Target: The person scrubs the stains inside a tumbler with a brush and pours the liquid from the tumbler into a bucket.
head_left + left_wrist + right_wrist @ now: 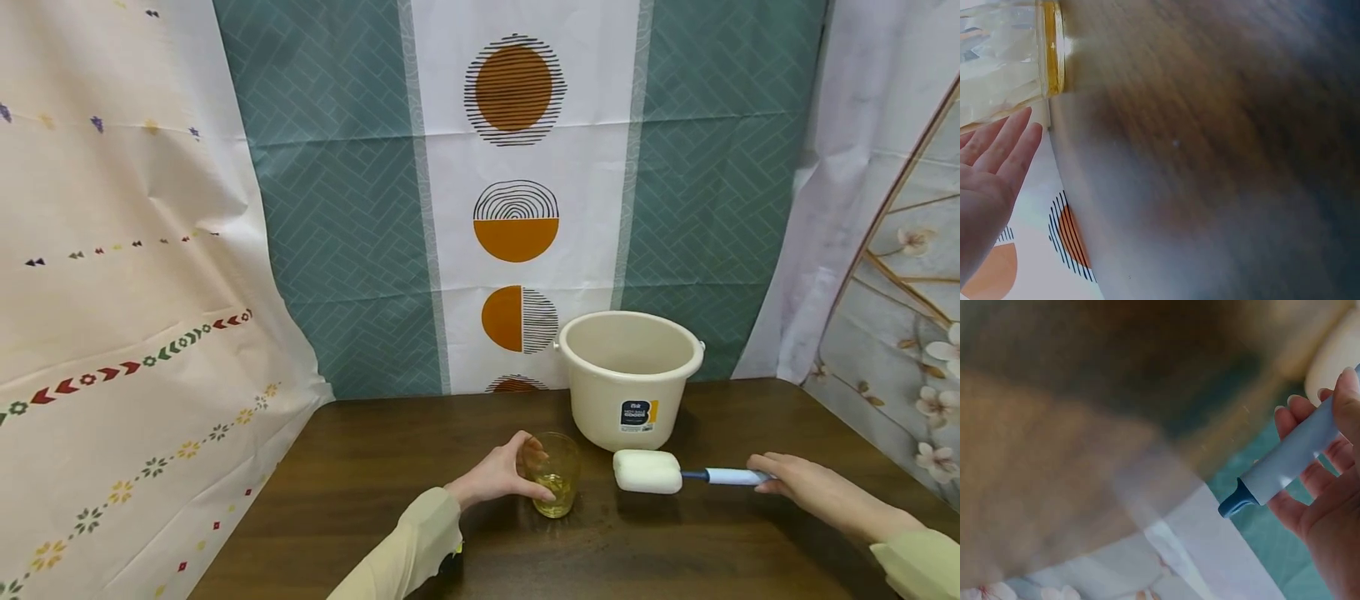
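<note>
A yellow-tinted clear glass (pixel 564 475) stands upright over the table, with my left hand (pixel 491 475) gripping its left side between thumb and fingers. In the left wrist view the fingers (pixel 1013 147) lie along the glass (pixel 1004 69). My right hand (pixel 817 490) holds a sponge cup brush (pixel 727 477) by its pale blue handle. The brush lies level, its white sponge head (pixel 647 472) pointing left toward the glass, with space between them. In the right wrist view, thumb and fingers wrap the handle (pixel 1294 453), and its dark blue end sticks out past the palm.
A cream bucket (pixel 596 396) with a label stands at the back of the brown wooden table (pixel 375 467), just behind the glass and sponge head. Patterned cloths (pixel 345 208) hang behind and at both sides. A small dark object (pixel 452 565) lies partly hidden beneath the left sleeve.
</note>
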A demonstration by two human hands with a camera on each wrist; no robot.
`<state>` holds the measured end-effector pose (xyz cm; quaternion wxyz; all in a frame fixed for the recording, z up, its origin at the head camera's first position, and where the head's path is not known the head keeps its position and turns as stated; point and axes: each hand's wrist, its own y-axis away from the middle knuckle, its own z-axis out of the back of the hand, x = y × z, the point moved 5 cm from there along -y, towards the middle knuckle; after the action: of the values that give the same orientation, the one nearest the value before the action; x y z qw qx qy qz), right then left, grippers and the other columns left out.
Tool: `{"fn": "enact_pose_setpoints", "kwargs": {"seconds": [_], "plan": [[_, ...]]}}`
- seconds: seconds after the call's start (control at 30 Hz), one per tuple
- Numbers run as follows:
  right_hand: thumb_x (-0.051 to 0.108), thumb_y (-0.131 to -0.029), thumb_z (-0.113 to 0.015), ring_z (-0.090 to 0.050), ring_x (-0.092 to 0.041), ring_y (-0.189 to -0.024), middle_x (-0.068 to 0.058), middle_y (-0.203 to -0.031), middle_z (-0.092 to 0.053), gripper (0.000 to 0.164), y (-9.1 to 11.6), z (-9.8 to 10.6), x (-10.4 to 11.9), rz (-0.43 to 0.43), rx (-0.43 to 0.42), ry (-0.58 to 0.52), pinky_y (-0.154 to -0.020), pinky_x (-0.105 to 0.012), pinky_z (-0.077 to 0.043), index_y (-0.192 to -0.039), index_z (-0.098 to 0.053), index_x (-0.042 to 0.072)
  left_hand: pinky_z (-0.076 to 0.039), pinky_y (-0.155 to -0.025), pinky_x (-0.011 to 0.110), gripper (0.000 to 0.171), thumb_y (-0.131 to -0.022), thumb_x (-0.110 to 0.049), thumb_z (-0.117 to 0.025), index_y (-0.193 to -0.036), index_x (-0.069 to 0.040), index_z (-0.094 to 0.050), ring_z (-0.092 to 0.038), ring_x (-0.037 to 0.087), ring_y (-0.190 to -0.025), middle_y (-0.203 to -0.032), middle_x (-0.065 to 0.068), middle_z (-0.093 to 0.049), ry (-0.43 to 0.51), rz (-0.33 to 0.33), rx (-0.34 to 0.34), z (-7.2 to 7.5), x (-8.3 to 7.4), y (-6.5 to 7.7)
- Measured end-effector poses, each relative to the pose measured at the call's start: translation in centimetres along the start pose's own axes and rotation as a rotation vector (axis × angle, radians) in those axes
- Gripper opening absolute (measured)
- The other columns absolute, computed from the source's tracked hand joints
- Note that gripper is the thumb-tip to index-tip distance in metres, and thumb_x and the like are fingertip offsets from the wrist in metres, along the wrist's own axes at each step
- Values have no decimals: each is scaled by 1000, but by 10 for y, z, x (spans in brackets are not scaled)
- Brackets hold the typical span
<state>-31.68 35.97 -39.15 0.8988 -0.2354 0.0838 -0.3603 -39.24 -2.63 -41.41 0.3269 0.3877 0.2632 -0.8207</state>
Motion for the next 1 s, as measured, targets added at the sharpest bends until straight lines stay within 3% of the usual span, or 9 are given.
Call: {"fn": "enact_pose_setpoints", "kwargs": {"seconds": [0.17,0.37,0.53,0.6,0.77,1.0], "plan": [[1,-61,-77,-40,4,-66,22,-78,-40,43,-6,25,5,22,-105,102,-56,-13,-30,-90,-53,22,-44,-72,27,59,-69,-29,-79,-113,-10,-44,-54,7,-86,-108,-4,-57,-12,1,10,-1,1,-3],[3,-60,-78,-44,4,-68,23,-81,-44,44,-19,40,12,11,-136,147,-54,-14,-33,-93,-56,22,-44,-69,27,58,-69,-29,-80,-112,-12,-44,-54,8,-82,-102,-4,-58,-29,3,-2,0,3,-2],[19,-71,-73,-47,3,-67,22,-83,-47,28,-31,49,21,35,-162,156,-53,-15,-34,-94,-57,21,-44,-69,27,58,-69,-29,-80,-112,-13,-44,-54,9,-80,-101,-5,-57,-31,10,0,1,2,-2],[33,-80,-65,-46,2,-66,22,-82,-47,20,-37,53,24,59,-180,164,-53,-15,-34,-94,-58,20,-44,-69,27,58,-69,-28,-80,-111,-13,-44,-54,9,-80,-102,-5,-57,-29,14,2,0,2,-1],[50,-90,-35,-48,0,-64,19,-81,-49,42,-52,63,33,120,-231,205,-52,-17,-35,-93,-59,16,-44,-68,27,58,-68,-29,-80,-111,-14,-44,-54,10,-78,-99,-5,-57,-29,31,0,0,3,0],[49,-93,-30,-48,-3,-64,16,-80,-50,47,-73,74,44,179,-259,243,-54,-20,-37,-91,-60,14,-44,-69,28,61,-67,-31,-81,-111,-13,-44,-55,9,-81,-99,-5,-58,-38,28,-6,1,1,1]]}}
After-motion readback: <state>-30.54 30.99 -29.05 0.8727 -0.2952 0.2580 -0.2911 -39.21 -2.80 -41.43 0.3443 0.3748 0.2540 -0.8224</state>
